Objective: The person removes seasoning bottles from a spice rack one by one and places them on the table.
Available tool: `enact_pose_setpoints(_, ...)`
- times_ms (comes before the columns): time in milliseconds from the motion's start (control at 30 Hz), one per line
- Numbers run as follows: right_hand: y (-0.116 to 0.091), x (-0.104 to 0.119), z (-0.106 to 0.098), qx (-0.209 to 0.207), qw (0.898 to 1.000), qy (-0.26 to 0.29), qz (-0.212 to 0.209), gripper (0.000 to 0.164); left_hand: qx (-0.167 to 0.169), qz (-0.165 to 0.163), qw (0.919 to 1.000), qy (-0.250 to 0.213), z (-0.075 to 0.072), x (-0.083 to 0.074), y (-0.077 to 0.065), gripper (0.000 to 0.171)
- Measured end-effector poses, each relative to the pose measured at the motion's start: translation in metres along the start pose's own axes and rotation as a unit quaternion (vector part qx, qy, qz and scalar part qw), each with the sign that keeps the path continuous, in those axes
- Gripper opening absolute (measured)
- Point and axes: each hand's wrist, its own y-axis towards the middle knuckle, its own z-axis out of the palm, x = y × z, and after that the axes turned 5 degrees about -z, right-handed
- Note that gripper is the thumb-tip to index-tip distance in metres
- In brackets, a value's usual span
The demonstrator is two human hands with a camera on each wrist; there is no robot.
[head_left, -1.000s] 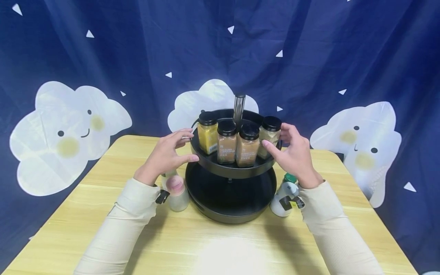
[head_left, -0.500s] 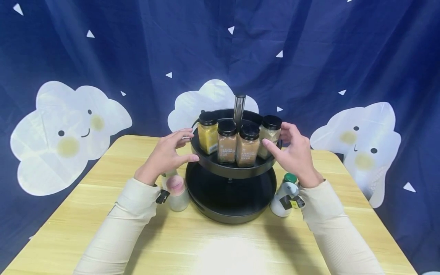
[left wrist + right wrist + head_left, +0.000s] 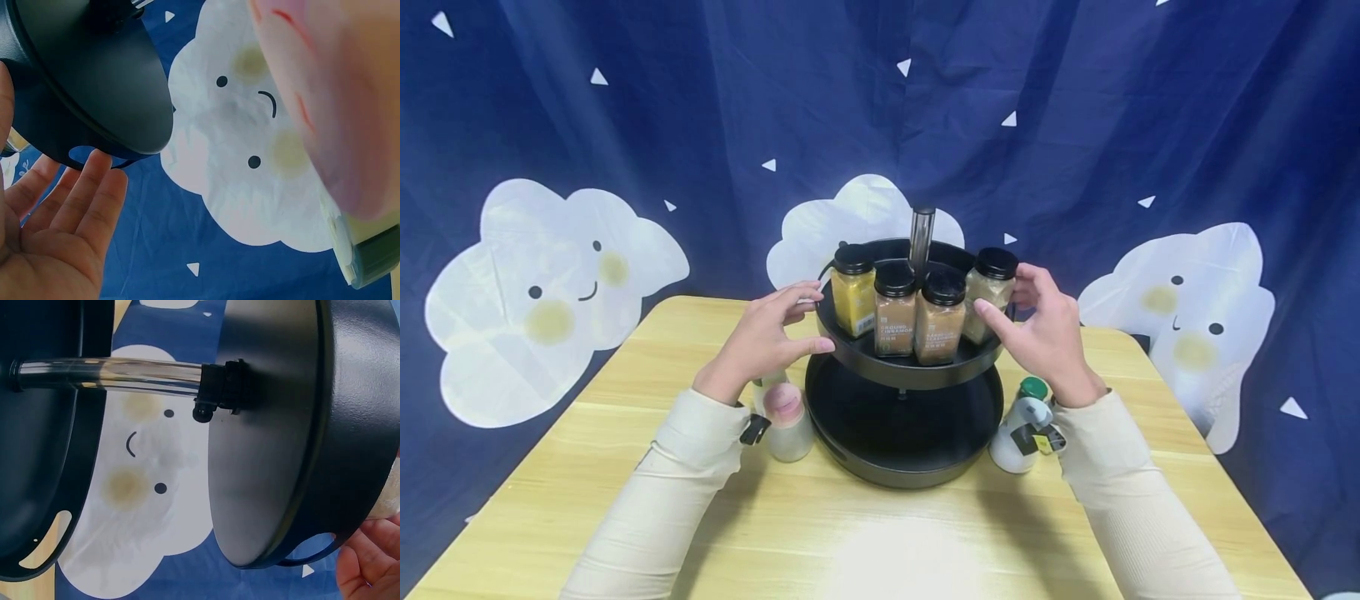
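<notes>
A black two-tier tray stands on the table, with square spice jars on its upper tier (image 3: 872, 367). In the head view, my right hand (image 3: 1045, 333) pinches the pale greenish spice jar (image 3: 991, 292) at the upper tier's right side. My left hand (image 3: 767, 333) rests at the left rim, thumb at the front and fingers farther back beside a handle slot. In the left wrist view its fingers (image 3: 94, 206) are nearly straight. Left to right stand a yellow-powder jar (image 3: 853, 304), a ground cinnamon jar (image 3: 895, 321) and a brown seasoning jar (image 3: 940, 329).
The lower tier (image 3: 902, 479) has a raised rim and bare floor. A pink-topped bottle (image 3: 790, 433) stands left of it, partly behind my left wrist. Right of it stand a white bottle (image 3: 1011, 446) and a green-capped container (image 3: 1033, 387). A metal post (image 3: 922, 233) rises through the upper tier.
The pale greenish jar has shifted slightly up and to the right with my right hand. My left hand and the other jars have stayed in place.
</notes>
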Motion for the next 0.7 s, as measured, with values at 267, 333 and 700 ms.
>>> enact_pose_setpoints(267, 0.002, 0.0027, -0.0019, 0.0, 1.0, 0.003, 0.001, 0.053, 0.004, -0.007, 1.0, 0.001, 0.0003, 0.0015, 0.0007, 0.067)
enact_pose_setpoints(333, 0.0026, 0.0027, -0.0019, -0.001, 1.0, 0.003, -0.001, 0.053, 0.004, -0.009, 1.0, 0.001, 0.0002, 0.0013, 0.0008, 0.067)
enact_pose_setpoints(700, 0.0027, -0.0003, -0.0028, -0.003, 1.0, 0.005, -0.006, 0.054, 0.007, -0.012, 0.9999, -0.002, -0.0003, -0.0016, 0.0001, 0.066)
